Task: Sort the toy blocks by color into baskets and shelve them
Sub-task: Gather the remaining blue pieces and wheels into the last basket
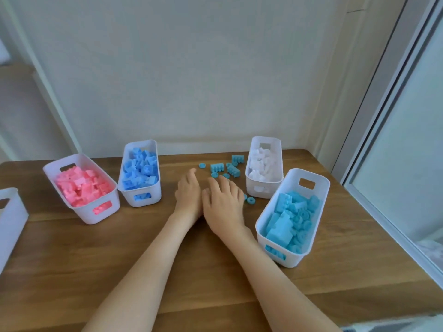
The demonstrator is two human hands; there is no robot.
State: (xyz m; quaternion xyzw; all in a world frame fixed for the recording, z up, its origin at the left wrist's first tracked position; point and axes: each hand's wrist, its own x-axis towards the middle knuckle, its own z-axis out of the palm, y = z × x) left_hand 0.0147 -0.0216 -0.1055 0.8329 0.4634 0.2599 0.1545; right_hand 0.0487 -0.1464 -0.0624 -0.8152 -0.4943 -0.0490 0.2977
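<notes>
A wooden surface point(119, 271) meets a pale wall point(191, 68) filling the upper frame. At centre, the left hand point(188, 192) and right hand point(224, 204) rest on it, each grip apart.

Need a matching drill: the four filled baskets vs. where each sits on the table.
Things:
1. basket of pink blocks
2. basket of dark blue blocks
3. basket of white blocks
4. basket of light blue blocks

Places:
A. right side, nearest the camera
B. right side, back by the wall
C. leftmost of the four
D. second from left

Pairs: 1-C, 2-D, 3-B, 4-A
</notes>
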